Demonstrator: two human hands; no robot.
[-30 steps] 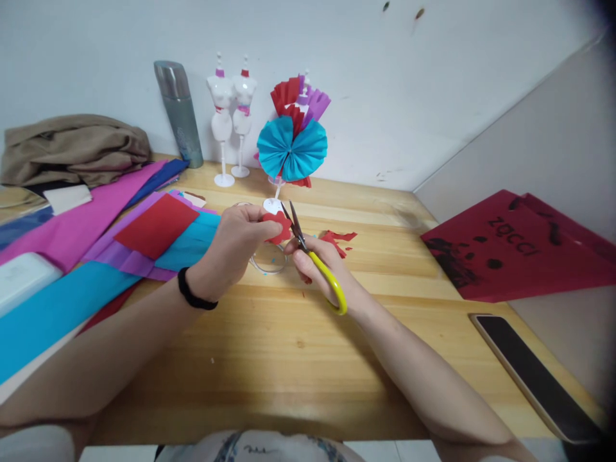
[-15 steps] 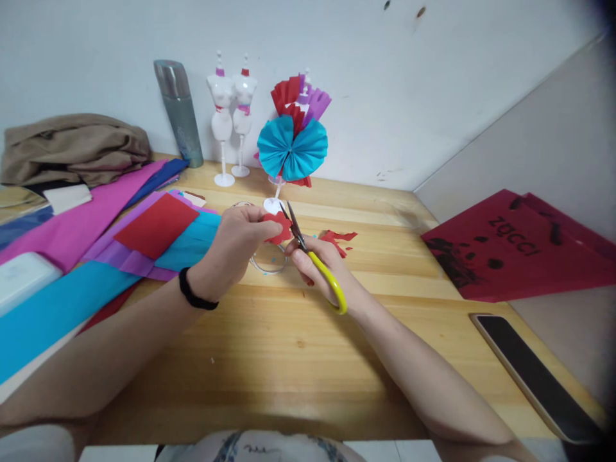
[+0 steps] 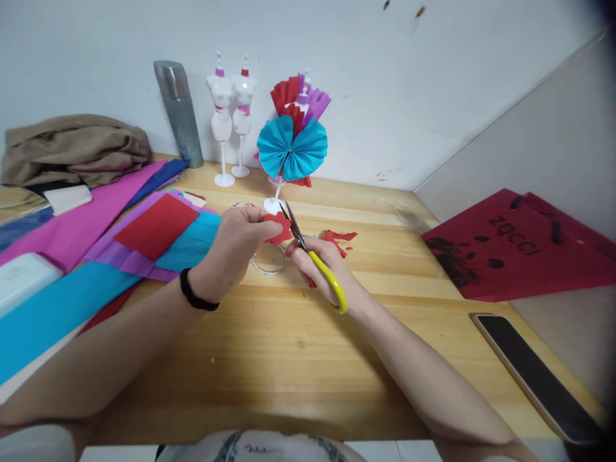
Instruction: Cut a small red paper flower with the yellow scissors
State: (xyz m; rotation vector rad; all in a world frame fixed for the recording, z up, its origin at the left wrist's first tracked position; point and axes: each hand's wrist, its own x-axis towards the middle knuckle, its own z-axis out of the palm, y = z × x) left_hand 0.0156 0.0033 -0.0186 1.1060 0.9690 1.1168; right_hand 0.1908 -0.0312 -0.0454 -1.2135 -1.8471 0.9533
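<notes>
Between the thumb and fingers of my left hand (image 3: 240,240) is a red paper flower shape (image 3: 278,228) with a scalloped edge. My right hand (image 3: 325,266) is wrapped round yellow-handled scissors (image 3: 335,282). Their blades point up and away, slightly parted, right at the flower's right edge. Below the flower, a ring-shaped loop (image 3: 269,271) lies on the table, partly hidden by my hands. Red paper scraps (image 3: 339,241) lie just beyond my right hand.
Coloured paper sheets (image 3: 158,224) are piled on the left. White mannequin stands (image 3: 222,122), one stand with a blue pleated fan (image 3: 292,151), and a flask (image 3: 179,115) are along the wall. A red bag (image 3: 520,250) and a phone (image 3: 534,372) are at right.
</notes>
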